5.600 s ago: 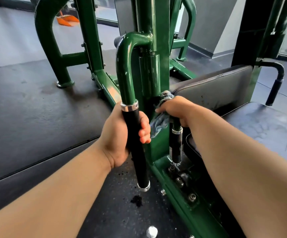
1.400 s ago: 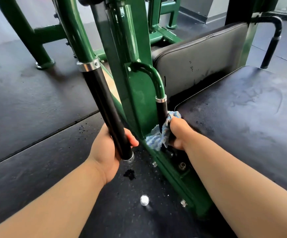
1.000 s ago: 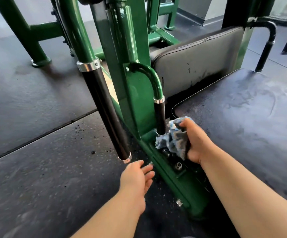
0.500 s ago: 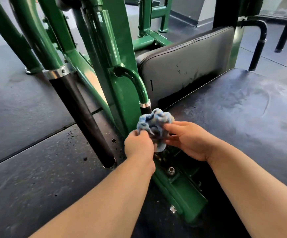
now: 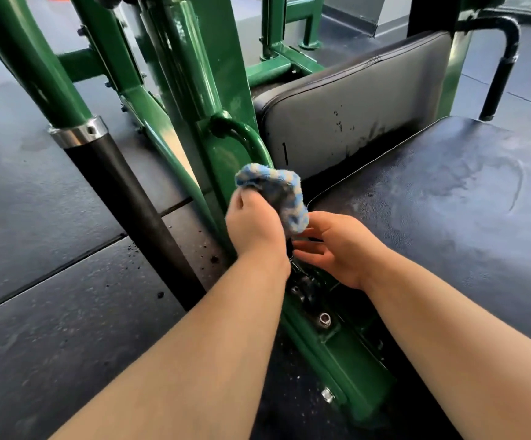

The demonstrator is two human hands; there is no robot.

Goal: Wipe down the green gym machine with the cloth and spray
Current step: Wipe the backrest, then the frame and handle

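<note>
The green gym machine (image 5: 204, 74) fills the upper left and middle of the head view. A crumpled blue and white cloth (image 5: 277, 192) is bunched in front of the small curved green handle (image 5: 245, 138). My left hand (image 5: 253, 223) grips the cloth from the left. My right hand (image 5: 337, 246) is just right of and below the cloth, fingers relaxed and spread, its fingertips near the cloth's lower edge. No spray bottle is in view.
A long black grip bar (image 5: 131, 211) with a chrome collar slants down on the left. A black seat pad (image 5: 448, 192) and back pad (image 5: 353, 106) lie on the right. Bolts (image 5: 324, 319) sit in the green base rail. Dark rubber floor (image 5: 35, 201) spreads left.
My left hand let go of the long black grip, came across and took hold of the cloth. My right hand released the cloth and opened beside it.
</note>
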